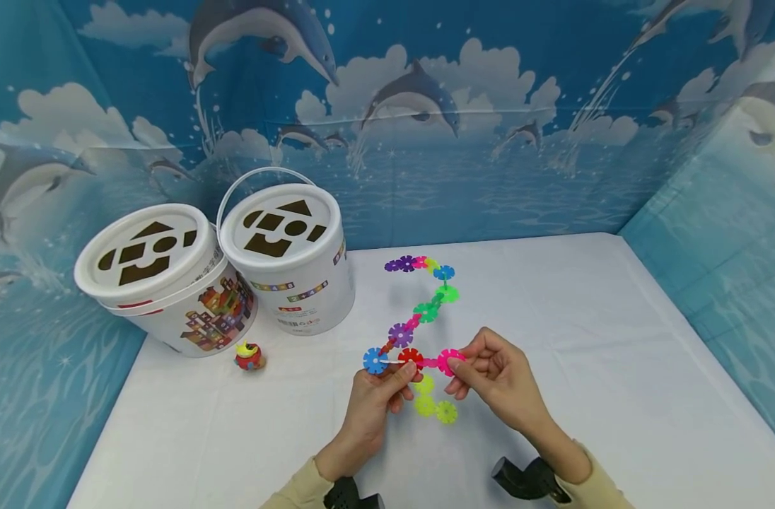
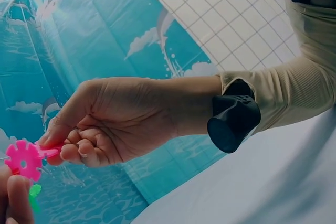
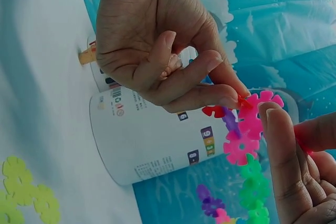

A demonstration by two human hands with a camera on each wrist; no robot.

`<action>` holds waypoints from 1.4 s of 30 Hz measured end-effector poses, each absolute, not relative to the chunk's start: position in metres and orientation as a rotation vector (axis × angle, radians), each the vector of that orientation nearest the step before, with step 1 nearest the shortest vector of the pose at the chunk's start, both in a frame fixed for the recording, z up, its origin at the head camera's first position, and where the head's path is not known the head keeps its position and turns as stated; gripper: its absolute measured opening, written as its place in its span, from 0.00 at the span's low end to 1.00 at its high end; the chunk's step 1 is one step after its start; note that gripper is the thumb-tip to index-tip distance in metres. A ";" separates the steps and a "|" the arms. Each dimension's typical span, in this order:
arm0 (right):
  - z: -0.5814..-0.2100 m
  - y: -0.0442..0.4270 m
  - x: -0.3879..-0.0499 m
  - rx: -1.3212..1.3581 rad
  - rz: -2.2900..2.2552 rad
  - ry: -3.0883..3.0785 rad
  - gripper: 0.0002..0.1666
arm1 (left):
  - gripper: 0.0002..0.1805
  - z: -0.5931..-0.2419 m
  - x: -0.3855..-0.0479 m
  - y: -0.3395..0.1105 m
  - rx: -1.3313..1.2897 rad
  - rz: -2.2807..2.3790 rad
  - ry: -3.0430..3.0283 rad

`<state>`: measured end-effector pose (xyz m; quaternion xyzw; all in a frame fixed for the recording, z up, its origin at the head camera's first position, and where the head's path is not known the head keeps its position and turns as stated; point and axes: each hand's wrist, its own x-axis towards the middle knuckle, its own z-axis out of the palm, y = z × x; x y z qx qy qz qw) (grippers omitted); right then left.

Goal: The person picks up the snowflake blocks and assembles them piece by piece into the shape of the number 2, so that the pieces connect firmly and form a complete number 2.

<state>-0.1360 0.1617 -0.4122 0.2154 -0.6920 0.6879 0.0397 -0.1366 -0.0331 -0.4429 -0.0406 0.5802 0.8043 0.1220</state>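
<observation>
A curving chain of coloured, notched plastic snowflake discs [image 1: 400,335] is held up between both hands, its far end purple. My left hand [image 1: 370,408] pinches the chain's near part by a red disc [image 1: 410,356], with a blue disc [image 1: 375,361] just left of it. At the right end, my right hand [image 1: 505,385] pinches a pink disc [image 1: 450,361] between thumb and fingers. That right hand [image 2: 126,114] shows large in the left wrist view, its thumb and forefinger on a pink piece. In the right wrist view, the left hand [image 3: 157,51] holds the chain near pink discs [image 3: 251,121].
Several yellow-green discs [image 1: 425,405] lie on the white tabletop [image 1: 591,339] below the hands. Two lidded white buckets [image 1: 298,297] stand at the back left. A small red and yellow toy figure [image 1: 250,356] sits in front of them. A dolphin-printed curtain [image 1: 426,198] encloses the table.
</observation>
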 end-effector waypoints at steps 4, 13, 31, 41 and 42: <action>-0.414 0.161 -0.138 0.670 2.126 -2.109 0.09 | 0.14 -0.443 -0.138 -0.035 -0.121 2.342 1.700; -0.416 0.159 -0.138 0.628 2.155 -2.096 0.08 | 0.14 -0.442 -0.140 -0.038 -0.083 2.320 1.737; -0.427 0.148 -0.137 0.722 2.162 -1.931 0.09 | 0.07 -0.440 -0.139 -0.038 -0.066 2.379 1.705; -0.425 0.165 -0.148 0.532 2.161 -2.252 0.07 | 0.12 -0.444 -0.142 -0.037 -0.166 2.346 1.706; -0.427 0.168 -0.151 0.529 2.149 -2.290 0.10 | 0.12 -0.445 -0.143 -0.037 -0.182 2.349 1.689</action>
